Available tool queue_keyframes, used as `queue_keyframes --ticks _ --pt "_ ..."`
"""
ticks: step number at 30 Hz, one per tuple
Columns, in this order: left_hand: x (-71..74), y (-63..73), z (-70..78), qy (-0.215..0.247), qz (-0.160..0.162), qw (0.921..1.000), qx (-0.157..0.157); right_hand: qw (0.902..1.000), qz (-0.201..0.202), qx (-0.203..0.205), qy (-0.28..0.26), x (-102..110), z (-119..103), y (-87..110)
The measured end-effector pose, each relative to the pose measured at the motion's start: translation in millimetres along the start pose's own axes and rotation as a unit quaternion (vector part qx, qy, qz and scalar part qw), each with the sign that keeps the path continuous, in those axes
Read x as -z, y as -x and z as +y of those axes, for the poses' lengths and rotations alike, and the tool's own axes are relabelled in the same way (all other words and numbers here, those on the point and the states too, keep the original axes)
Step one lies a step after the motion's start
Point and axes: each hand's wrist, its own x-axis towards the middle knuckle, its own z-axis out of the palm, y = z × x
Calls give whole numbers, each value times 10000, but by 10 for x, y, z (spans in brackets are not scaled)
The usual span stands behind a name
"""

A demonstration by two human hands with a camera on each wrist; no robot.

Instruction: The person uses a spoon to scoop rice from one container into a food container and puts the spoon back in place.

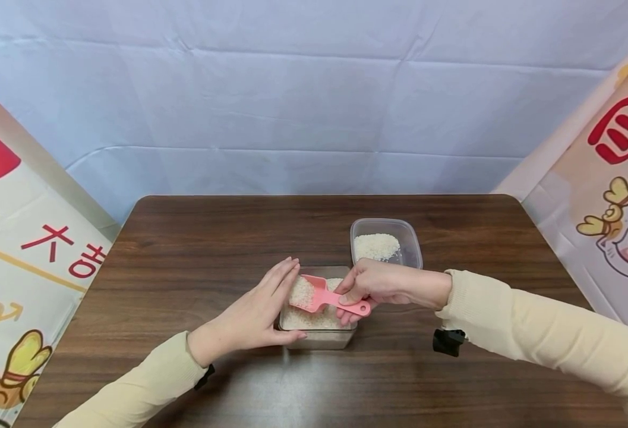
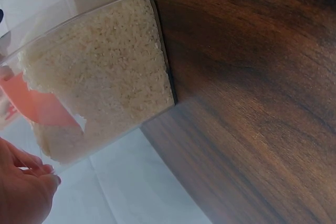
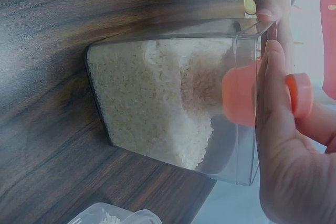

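A clear rectangular container (image 1: 321,340) on the table holds white rice (image 1: 314,321). My right hand (image 1: 375,282) grips the handle of a pink scoop (image 1: 318,295), whose bowl carries a heap of rice above the container. In the right wrist view, the scoop bowl (image 3: 240,95) shows through the clear wall near the container's mouth. My left hand (image 1: 252,312) rests against the container's left side, fingers straight and thumb spread toward the front. Seen from the left wrist, fingertips lie right at the rim.
Behind and to the right stands a shallow clear plastic box (image 1: 411,244) with a smaller pile of rice (image 1: 376,245). The brown wooden table (image 1: 207,238) reaches back to a pale cloth backdrop (image 1: 292,107). Printed cloth panels hang at both sides.
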Motion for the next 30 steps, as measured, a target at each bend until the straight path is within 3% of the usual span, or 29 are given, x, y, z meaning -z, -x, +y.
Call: queue_keyframes --ticks 30 --pt "-14 9 -1 -28 20 10000 26 9989 26 121 -457 67 104 55"
